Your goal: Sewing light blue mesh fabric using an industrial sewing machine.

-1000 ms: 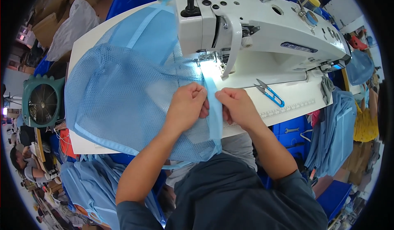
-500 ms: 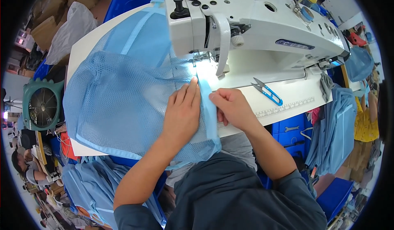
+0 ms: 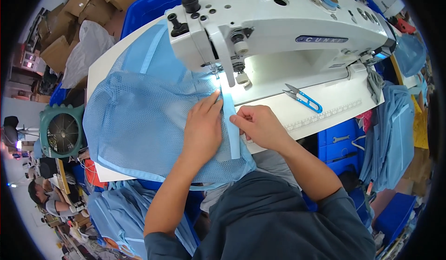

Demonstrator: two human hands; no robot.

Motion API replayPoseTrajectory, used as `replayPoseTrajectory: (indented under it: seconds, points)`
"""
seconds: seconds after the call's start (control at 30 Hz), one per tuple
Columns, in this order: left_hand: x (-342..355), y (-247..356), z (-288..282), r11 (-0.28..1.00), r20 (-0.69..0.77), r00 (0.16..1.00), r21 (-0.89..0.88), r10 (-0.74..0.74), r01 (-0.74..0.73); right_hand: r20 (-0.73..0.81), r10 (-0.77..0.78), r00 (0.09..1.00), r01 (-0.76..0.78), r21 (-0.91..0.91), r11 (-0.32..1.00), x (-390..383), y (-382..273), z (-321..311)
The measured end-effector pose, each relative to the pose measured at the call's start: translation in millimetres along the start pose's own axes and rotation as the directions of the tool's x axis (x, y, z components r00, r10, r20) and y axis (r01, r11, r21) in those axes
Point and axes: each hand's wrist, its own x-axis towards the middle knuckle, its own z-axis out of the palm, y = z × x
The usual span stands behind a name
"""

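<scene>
the step in hand looks like guiding a pale blue band (image 3: pixel 233 141) along the edge of blue mesh fabric (image 3: pixel 139 125) into the white sewing machine (image 3: pixel 278 23) at one o'clock. the mesh spreads over the white worktable (image 3: pixel 109 172) toward nine o'clock; the band runs from the needle area at twelve down toward six.

the left hand (image 3: pixel 204 130) lies flat on the mesh, fingers stretched toward twelve and nearly side by side, pressing rather than gripping. the right hand (image 3: pixel 262 127) is curled, thumb and forefinger pinching the band's right edge. lamp glare washes out the presser foot, so whether the needle is down i cannot tell. the next move, i judge, calls for band and mesh lying flat and aligned, with the left fingertips clear of the needle.

among containers, a blue bin (image 3: pixel 328 134) between three and four holds a wrench (image 3: pixel 342 139); another blue bin (image 3: pixel 395 218) sits at four. a large blue crate (image 3: pixel 139 16) stands behind the table at eleven, and cardboard boxes (image 3: pixel 95 7) are stacked past it, between ten and eleven. blue-handled snips (image 3: pixel 304 98) rest on the table between two and three.
</scene>
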Motion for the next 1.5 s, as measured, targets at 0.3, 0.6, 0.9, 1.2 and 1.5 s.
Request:
replayPoseTrajectory:
  seconds: [0.3, 0.6, 0.9, 1.2, 1.5]
  points:
    - [38.3, 20.5, -19.8, 0.561, 0.361, 0.795, -0.568, -0.488, 0.602, 0.118, 0.018, 0.993, -0.039, 0.178, 0.983, 0.4, 4.3, -12.8]
    - [40.3, 8.8, -14.3, 0.141, 0.574, 0.636, -0.676, -0.516, 0.724, 0.141, -0.020, 0.990, -0.012, 0.225, 0.974, 0.8, 6.2, -4.4]
    - [34.5, 2.5, 4.2, 0.054, 0.561, 0.697, -0.761, -0.448, 0.647, -0.253, -0.558, 0.790, 0.474, -0.325, 0.818, -4.6, 12.4, 2.1]
    - [33.9, -3.4, 2.2, 0.007, 0.608, 0.685, -0.746, -0.401, 0.666, -0.100, -0.771, 0.629, 0.586, -0.591, 0.554, -10.0, 18.4, 4.0]
    - [33.0, -12.1, 2.6, 0.189, 0.600, 0.698, -0.690, -0.390, 0.699, -0.007, -0.741, 0.671, 0.539, -0.681, 0.495, -13.5, 21.7, -4.7]
